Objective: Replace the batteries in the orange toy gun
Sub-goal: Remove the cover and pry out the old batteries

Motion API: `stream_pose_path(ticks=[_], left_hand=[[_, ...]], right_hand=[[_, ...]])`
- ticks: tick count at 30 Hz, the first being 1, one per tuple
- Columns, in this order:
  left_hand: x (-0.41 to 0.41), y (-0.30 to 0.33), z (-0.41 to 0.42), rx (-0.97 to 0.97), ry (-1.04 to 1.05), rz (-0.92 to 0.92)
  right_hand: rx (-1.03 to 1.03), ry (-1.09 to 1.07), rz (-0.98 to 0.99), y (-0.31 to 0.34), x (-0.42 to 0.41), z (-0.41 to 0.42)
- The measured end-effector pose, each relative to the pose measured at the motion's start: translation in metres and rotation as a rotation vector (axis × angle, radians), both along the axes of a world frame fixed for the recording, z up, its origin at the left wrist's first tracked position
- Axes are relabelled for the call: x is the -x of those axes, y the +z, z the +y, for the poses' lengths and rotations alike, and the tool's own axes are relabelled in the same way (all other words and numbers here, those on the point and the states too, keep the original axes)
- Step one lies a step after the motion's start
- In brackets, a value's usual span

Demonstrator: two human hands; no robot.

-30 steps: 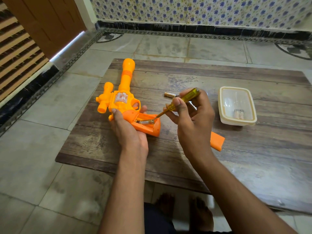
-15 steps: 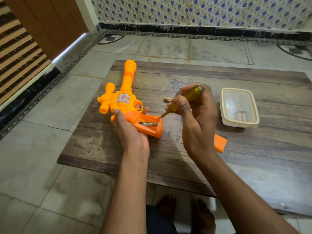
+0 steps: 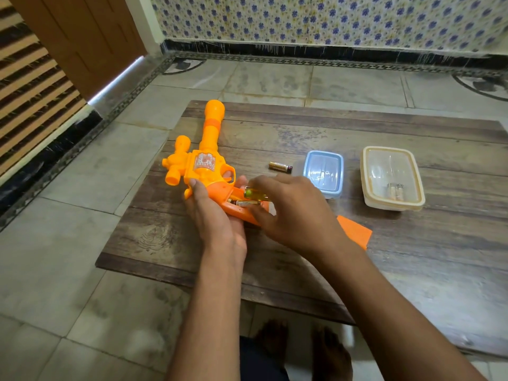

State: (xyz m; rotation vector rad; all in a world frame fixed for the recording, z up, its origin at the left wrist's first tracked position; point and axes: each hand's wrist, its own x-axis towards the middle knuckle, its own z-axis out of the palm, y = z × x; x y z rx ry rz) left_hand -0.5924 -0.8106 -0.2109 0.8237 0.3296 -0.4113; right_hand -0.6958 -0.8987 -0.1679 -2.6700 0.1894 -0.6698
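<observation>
Near the frame's centre, on the desk (image 3: 275, 133), the left hand (image 3: 211, 215) gripped the orange toy gun (image 3: 203, 166) while the right hand (image 3: 291, 213), holding a screwdriver (image 3: 254, 194), was probably prying out an old battery (image 3: 244, 202), needing careful leverage next.

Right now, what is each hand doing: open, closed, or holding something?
Left hand: grips the orange toy gun by its handle.
Right hand: holds the yellow screwdriver over the battery compartment.
</observation>
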Motion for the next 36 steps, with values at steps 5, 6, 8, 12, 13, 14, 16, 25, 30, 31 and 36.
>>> stream_pose_path(ticks=[5, 6, 8, 12, 13, 14, 16, 25, 30, 31, 36], left_hand=[[-0.001, 0.001, 0.000, 0.022, 0.012, -0.002], [-0.001, 0.001, 0.000, 0.027, 0.014, -0.004], [-0.002, 0.001, 0.000, 0.020, 0.029, -0.001], [-0.001, 0.002, -0.002, -0.014, 0.062, 0.001], [-0.001, 0.001, -0.003, -0.025, 0.068, 0.013], [-0.001, 0.002, -0.002, -0.034, 0.070, 0.022], [-0.001, 0.002, -0.001, -0.054, 0.071, 0.024], [-0.002, 0.006, 0.005, -0.076, 0.090, 0.040], [0.000, 0.007, 0.006, -0.077, 0.090, 0.050], [0.000, 0.008, 0.006, -0.072, 0.091, 0.055], [0.002, 0.009, 0.006, -0.056, 0.105, 0.054]], right_hand=[[-0.089, -0.029, -0.226, 0.003, 0.003, 0.000], [-0.117, -0.060, -0.295, 0.006, 0.006, -0.002], [-0.112, -0.163, -0.365, 0.010, 0.009, -0.008], [0.059, -0.382, -0.091, 0.006, 0.001, -0.010], [0.083, -0.411, 0.041, 0.006, -0.003, -0.008], [0.094, -0.421, 0.164, 0.006, -0.007, -0.006], [0.125, -0.431, 0.321, 0.008, -0.014, -0.001], [0.104, -0.528, 0.406, 0.000, -0.023, -0.001], [0.132, -0.529, 0.389, -0.003, -0.021, -0.002], [0.126, -0.529, 0.391, -0.003, -0.021, -0.002], [0.061, -0.505, 0.328, -0.002, -0.020, -0.001]])
